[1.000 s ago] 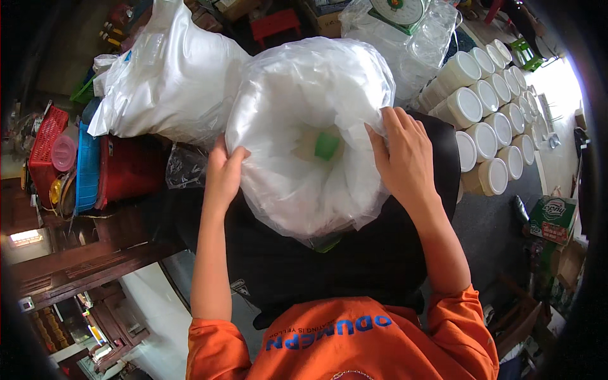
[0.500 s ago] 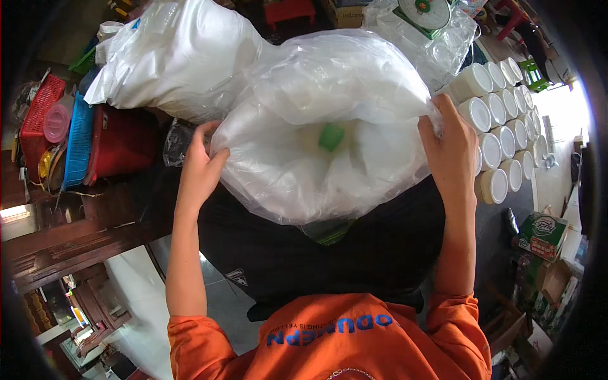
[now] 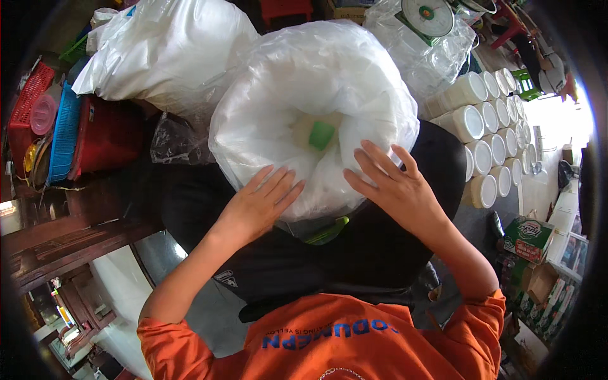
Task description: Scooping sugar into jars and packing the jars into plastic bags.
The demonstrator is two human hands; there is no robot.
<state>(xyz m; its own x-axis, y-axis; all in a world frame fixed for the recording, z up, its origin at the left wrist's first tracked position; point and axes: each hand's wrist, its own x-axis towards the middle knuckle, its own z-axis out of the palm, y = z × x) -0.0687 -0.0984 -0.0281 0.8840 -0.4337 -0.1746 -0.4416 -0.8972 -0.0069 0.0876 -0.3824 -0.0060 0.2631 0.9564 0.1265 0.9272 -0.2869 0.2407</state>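
Between my knees stands a large clear plastic bag (image 3: 266, 95), its mouth rolled outward into a thick ring. Down in its opening a green block-like object (image 3: 322, 135) shows on pale contents; its exact kind is unclear. My left hand (image 3: 261, 199) lies on the near left part of the rolled plastic, fingers stretched out. On the near right part rests my right hand (image 3: 396, 187), fingers spread. Neither hand grips the plastic. Below the bag, a bit of a green rim (image 3: 328, 232) peeks out.
A bulging white sack (image 3: 171, 50) stands at the far left, beside a blue basket (image 3: 65, 136) and a red tub (image 3: 107, 136). Rows of lidded white tubs (image 3: 484, 158) lie stacked on the right. A dial scale (image 3: 427, 16) sits at the far right, near a green carton (image 3: 527, 239).
Both hands have let go of the bag's side edges and come inward onto its near side. The raised plastic is now folded down into a round ring.
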